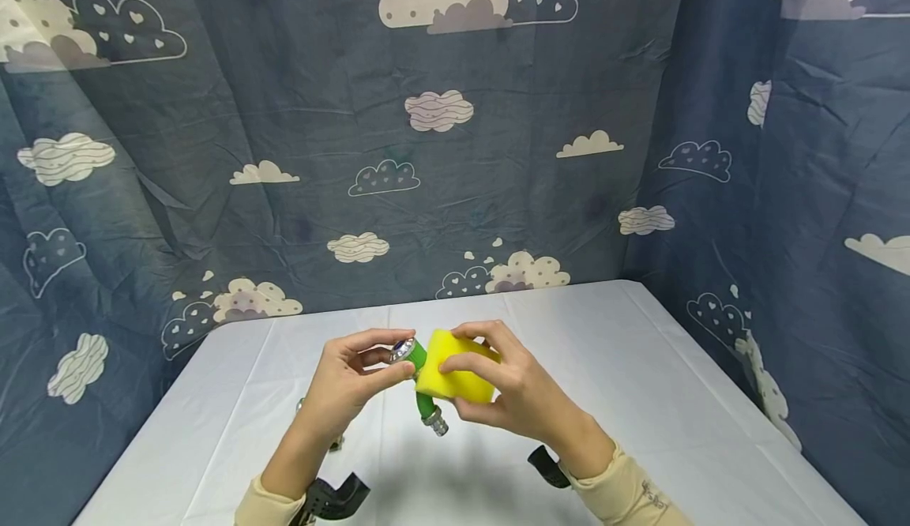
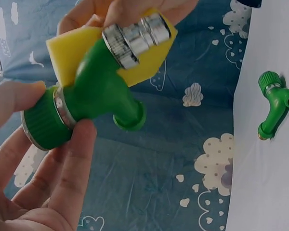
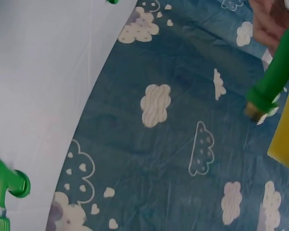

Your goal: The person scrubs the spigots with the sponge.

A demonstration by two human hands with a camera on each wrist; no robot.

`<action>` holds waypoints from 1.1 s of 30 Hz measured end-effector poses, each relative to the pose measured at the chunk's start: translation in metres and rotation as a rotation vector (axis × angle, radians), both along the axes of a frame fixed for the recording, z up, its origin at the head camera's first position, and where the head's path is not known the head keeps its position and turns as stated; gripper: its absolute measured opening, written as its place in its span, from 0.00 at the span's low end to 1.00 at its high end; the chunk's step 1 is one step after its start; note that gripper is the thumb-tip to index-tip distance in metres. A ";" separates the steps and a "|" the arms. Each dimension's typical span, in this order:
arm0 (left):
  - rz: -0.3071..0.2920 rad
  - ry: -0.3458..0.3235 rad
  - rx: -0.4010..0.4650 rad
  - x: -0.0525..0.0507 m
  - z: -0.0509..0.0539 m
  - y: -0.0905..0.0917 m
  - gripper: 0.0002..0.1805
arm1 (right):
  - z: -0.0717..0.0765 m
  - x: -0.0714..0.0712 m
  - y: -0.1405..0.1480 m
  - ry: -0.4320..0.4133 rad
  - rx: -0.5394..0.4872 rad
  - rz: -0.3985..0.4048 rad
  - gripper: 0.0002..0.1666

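Note:
In the head view my left hand [image 1: 337, 388] pinches the round knob of a green tap [image 1: 426, 406], thumb on one side and fingers on the other. The left wrist view shows the tap's ribbed green knob [image 2: 47, 118] with a metal band, and a silver connector [image 2: 137, 41] on its spout. My right hand [image 1: 522, 384] grips a yellow sponge [image 1: 455, 372], fingers spread over its face. The sponge lies right against the tap's body and hides part of it. In the right wrist view, the tap's threaded brass end [image 3: 255, 111] hangs free near the sponge [image 3: 286, 130].
A second green tap [image 2: 277, 103] lies on the white table [image 2: 265, 192]; the right wrist view also has a green tap [image 3: 2, 183] on it at lower left. Behind the table hangs a blue curtain [image 1: 320, 115] with cloud prints. Black straps [image 1: 334, 498] circle the wrists.

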State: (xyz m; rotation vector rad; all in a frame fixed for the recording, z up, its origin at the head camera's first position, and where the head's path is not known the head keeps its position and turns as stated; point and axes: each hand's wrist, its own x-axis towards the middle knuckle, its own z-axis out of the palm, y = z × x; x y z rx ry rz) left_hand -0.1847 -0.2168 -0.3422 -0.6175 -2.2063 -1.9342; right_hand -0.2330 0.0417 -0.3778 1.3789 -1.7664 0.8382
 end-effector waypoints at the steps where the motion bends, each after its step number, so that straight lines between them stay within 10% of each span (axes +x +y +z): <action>1: -0.024 -0.003 0.013 0.000 0.000 -0.001 0.23 | -0.001 -0.002 0.001 0.002 -0.004 -0.013 0.29; 17: -0.308 0.113 0.085 0.008 0.002 -0.007 0.22 | -0.007 -0.022 0.019 -0.207 -0.052 -0.190 0.26; 27: -0.212 0.305 0.220 0.007 -0.003 0.013 0.24 | -0.004 -0.003 -0.001 -1.083 -0.186 0.511 0.18; 33: -0.013 0.455 0.153 0.005 -0.008 0.019 0.22 | -0.005 -0.001 0.000 -1.329 -0.175 0.788 0.20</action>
